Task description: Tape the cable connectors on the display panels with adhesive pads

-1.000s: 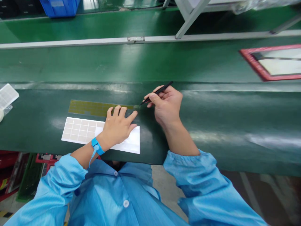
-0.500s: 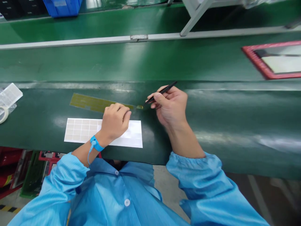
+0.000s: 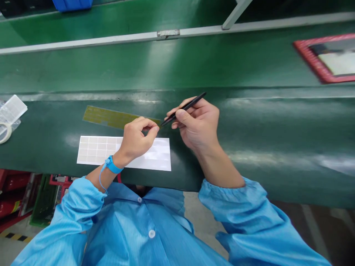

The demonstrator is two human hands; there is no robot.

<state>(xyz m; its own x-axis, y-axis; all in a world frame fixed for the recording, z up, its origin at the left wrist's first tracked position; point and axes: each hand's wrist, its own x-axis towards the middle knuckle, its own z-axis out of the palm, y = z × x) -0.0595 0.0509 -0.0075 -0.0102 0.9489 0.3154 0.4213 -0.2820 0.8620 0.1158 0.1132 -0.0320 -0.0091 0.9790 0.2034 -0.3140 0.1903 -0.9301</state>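
My right hand (image 3: 198, 123) grips slim black tweezers (image 3: 191, 103), their tip slanting down to the left. Close to that tip, thumb and forefinger of my left hand (image 3: 138, 136) are pinched together; whatever is between them is too small to make out. Behind the left hand lies a translucent yellow-green film strip (image 3: 107, 117), its right end partly covered by my fingers. Under my left wrist is a white label sheet (image 3: 97, 149), with a grid of pale rectangles on its left part and a glossy blank right part.
A red-framed panel (image 3: 313, 61) rests at the far right. At the left edge are a roll of pale tape (image 3: 6, 133) and a white card (image 3: 14, 108) on clear plastic. A metal rail (image 3: 124, 38) crosses behind, with a blue bin (image 3: 72, 4) beyond it.
My left thumb and forefinger have come together in a pinch near the tweezers' tip. The tweezers have shifted slightly left, and the small yellowish piece at their tip is no longer distinctly visible.
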